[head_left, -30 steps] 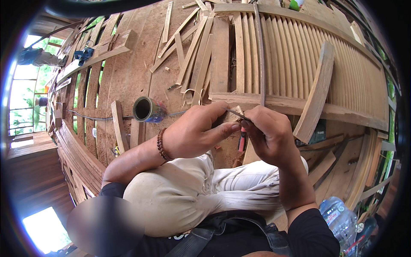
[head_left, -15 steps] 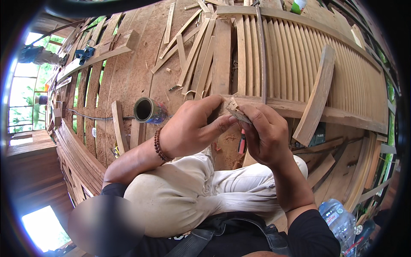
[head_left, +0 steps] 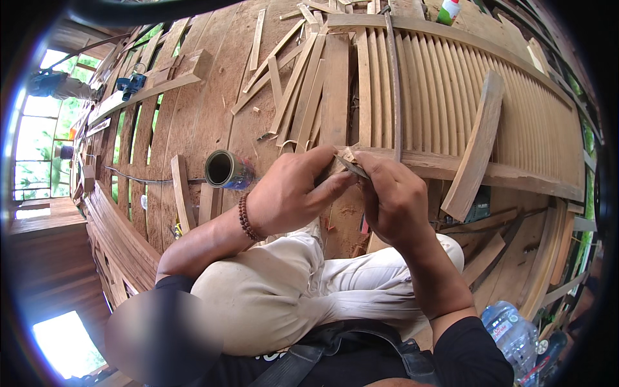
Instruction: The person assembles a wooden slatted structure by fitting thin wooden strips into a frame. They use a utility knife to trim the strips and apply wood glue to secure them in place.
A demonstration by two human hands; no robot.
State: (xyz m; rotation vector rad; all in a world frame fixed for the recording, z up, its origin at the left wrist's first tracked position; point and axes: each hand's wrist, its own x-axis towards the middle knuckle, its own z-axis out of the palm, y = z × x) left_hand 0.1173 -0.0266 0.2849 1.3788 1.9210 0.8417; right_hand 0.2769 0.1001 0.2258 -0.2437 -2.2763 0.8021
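Observation:
Between my two hands, above the near edge of a slatted wooden panel [head_left: 438, 90], is a small thin flat piece [head_left: 351, 165], tan with a grey side. Its material is too small to make out. My left hand [head_left: 290, 192], with a beaded bracelet at the wrist, pinches one end between thumb and fingers. The other end is gripped by my right hand [head_left: 396, 198], its fingers curled closed. My fingers hide part of the piece. The hands meet over my bent legs in pale trousers [head_left: 264, 284].
An open tin can [head_left: 240, 175] stands left of my hands. Loose wood strips [head_left: 300, 90] lie ahead, and a short board [head_left: 476, 145] rests across the panel's edge. Large plastic bottles [head_left: 509, 332] are at lower right. A blue power tool [head_left: 131, 85] sits far left.
The small piece has tilted so that it shows more edge-on, and my right hand has turned slightly with it. The whole view has shifted a little.

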